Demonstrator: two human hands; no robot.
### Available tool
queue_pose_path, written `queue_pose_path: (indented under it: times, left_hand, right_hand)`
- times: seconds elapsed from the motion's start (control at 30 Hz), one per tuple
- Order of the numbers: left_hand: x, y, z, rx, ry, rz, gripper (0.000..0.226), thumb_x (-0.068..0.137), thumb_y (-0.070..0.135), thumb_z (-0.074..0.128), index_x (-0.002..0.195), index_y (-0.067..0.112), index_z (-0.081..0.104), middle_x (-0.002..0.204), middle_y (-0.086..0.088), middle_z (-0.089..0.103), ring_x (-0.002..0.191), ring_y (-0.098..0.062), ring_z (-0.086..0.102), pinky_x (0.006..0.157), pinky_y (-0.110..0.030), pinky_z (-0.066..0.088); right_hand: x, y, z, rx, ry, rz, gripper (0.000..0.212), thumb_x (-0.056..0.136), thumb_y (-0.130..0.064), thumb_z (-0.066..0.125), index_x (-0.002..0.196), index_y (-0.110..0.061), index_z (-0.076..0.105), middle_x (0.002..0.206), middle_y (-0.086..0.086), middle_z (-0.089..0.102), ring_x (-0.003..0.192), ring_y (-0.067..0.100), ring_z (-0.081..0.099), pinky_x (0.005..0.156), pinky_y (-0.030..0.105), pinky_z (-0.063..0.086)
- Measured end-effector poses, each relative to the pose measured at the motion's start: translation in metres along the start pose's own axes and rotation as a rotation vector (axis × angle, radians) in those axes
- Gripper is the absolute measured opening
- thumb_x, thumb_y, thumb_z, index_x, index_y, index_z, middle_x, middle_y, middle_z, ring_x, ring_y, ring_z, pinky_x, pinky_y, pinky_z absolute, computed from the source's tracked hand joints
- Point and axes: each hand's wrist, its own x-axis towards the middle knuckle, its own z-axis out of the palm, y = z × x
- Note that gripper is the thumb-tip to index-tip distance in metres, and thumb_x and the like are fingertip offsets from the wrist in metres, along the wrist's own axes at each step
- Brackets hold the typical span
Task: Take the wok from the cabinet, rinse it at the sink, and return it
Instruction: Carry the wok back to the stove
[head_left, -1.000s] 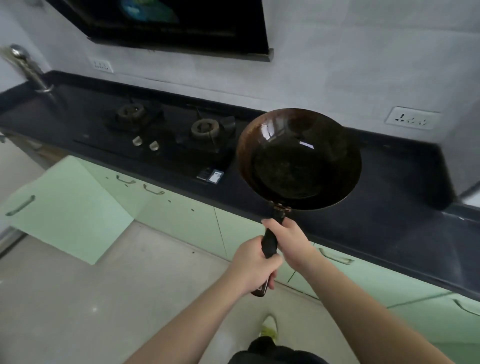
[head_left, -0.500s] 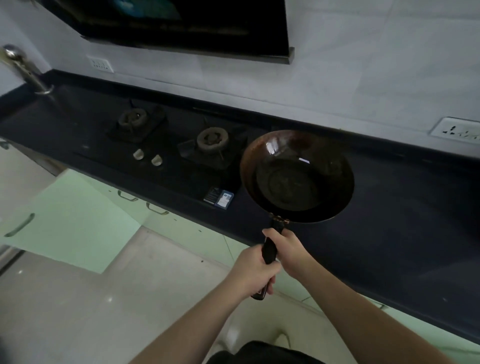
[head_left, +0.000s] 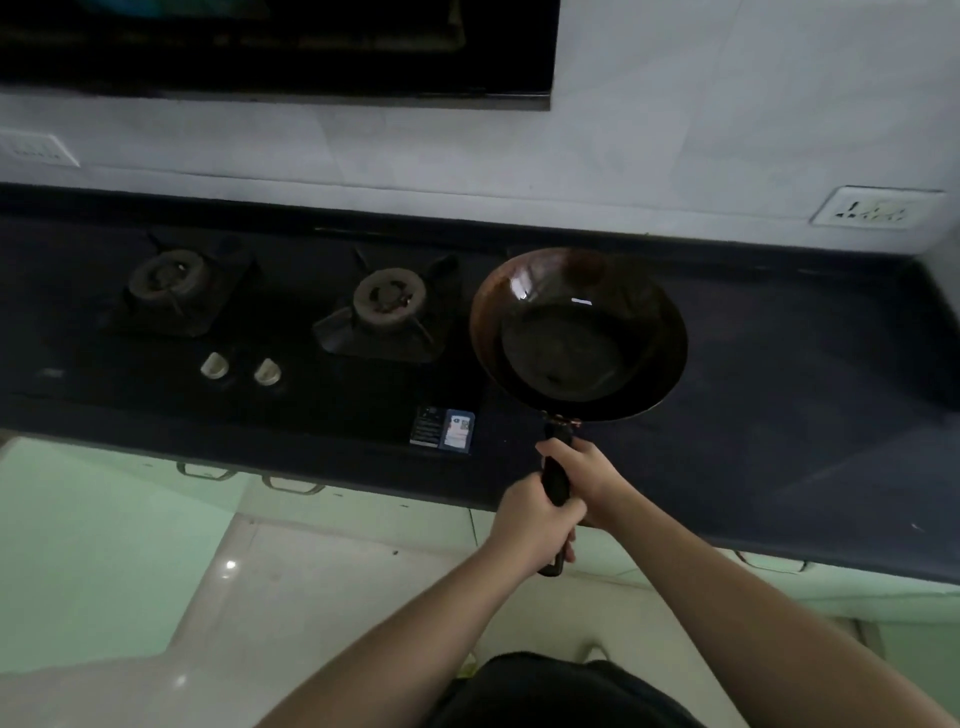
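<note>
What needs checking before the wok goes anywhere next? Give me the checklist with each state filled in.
1. Both hands on the handle: ok. Left hand holds the lower end, right hand higher up.
2. Wok roughly level: ok.
3. Wok empty: ok, nothing visible inside.
4. Wok apart from the nearer burner: ok, it sits to the right of it.
5. Counter under the wok bare: ok.
6. Sink location: cannot tell, not in view.
</note>
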Motion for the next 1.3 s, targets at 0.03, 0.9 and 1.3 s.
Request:
queue_pose_path:
  times: [0.03, 0.9, 1.3]
  left_hand:
    - [0.002, -0.002, -0.002, -0.004, -0.009, 0.003, 0.008, 0.084, 0.019, 0.055, 0.086, 0.013, 0.059, 0.06, 0.0, 0.063, 0.044, -0.016, 0.064, 0.049, -0.026, 0.05]
    - [0.039, 0.008, -0.006, -0.192, -0.297, -0.084, 0.032, 0.092, 0.035, 0.062, 0.118, 0.017, 0.057, 0.088, -0.005, 0.071, 0.079, -0.02, 0.072, 0.07, -0.03, 0.056]
    - [0.009, -0.011, 0.004, -0.119, -0.174, 0.044, 0.019, 0.093, 0.021, 0.063, 0.111, 0.017, 0.057, 0.09, -0.006, 0.073, 0.071, -0.025, 0.073, 0.066, -0.036, 0.058]
  right_hand:
    - [0.001, 0.0, 0.002, 0.004, 0.013, 0.005, 0.017, 0.091, -0.02, 0.061, 0.089, -0.005, 0.054, 0.071, 0.006, 0.047, 0.057, 0.018, 0.049, 0.053, 0.03, 0.041]
    - [0.025, -0.021, -0.026, -0.11, 0.055, 0.058, 0.031, 0.086, -0.035, 0.067, 0.101, -0.008, 0.063, 0.091, 0.009, 0.06, 0.083, 0.022, 0.06, 0.079, 0.035, 0.053]
    - [-0.031, 0.013, -0.044, -0.545, 0.226, -0.249, 0.029, 0.087, -0.047, 0.062, 0.107, -0.026, 0.059, 0.091, -0.007, 0.066, 0.079, 0.005, 0.062, 0.056, 0.016, 0.041]
